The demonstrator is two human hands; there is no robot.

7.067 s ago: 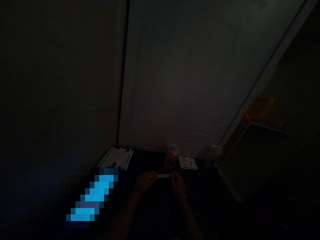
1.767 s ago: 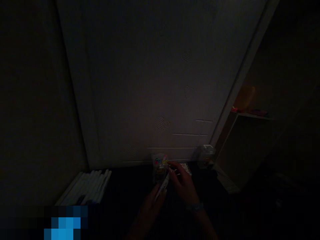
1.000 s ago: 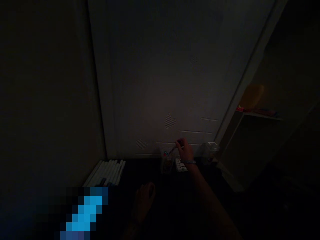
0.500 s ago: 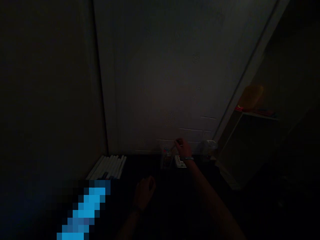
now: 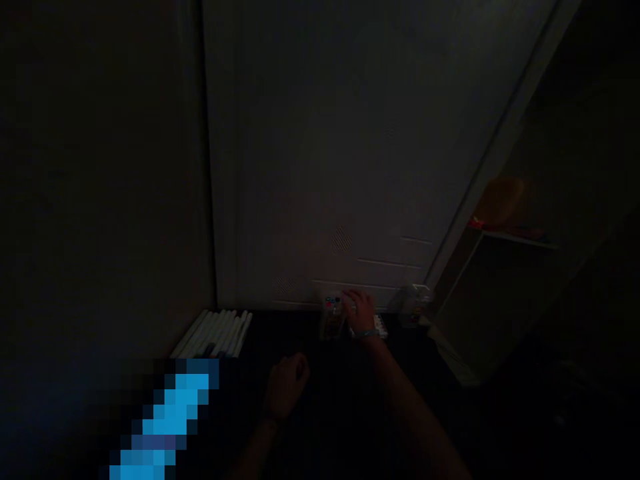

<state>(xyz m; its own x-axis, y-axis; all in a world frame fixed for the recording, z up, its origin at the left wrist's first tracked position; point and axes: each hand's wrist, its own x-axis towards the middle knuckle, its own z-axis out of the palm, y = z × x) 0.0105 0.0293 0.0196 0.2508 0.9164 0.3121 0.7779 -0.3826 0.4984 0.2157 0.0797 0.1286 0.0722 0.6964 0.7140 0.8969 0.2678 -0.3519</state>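
Note:
The scene is very dark. My right hand (image 5: 359,312) reaches forward to a clear cup (image 5: 331,319) holding coloured-capped pens near the wall; its fingers curl at the cup's rim, and what they hold, if anything, is too dim to make out. A flat white box with coloured marks (image 5: 379,327) lies just right of that hand. My left hand (image 5: 287,388) rests closer to me on the dark surface, fingers curled in a loose fist, with nothing visible in it.
A row of white markers (image 5: 216,333) lies at the left by the wall. A second clear container (image 5: 416,303) stands at the right, beside a dark shelf unit (image 5: 493,293) with an orange object on top. A blurred blue patch (image 5: 167,417) is at lower left.
My right hand has dropped from above the cup down onto its rim. Earlier both hands held a white pen; now the left hand rests apart, pen no longer seen.

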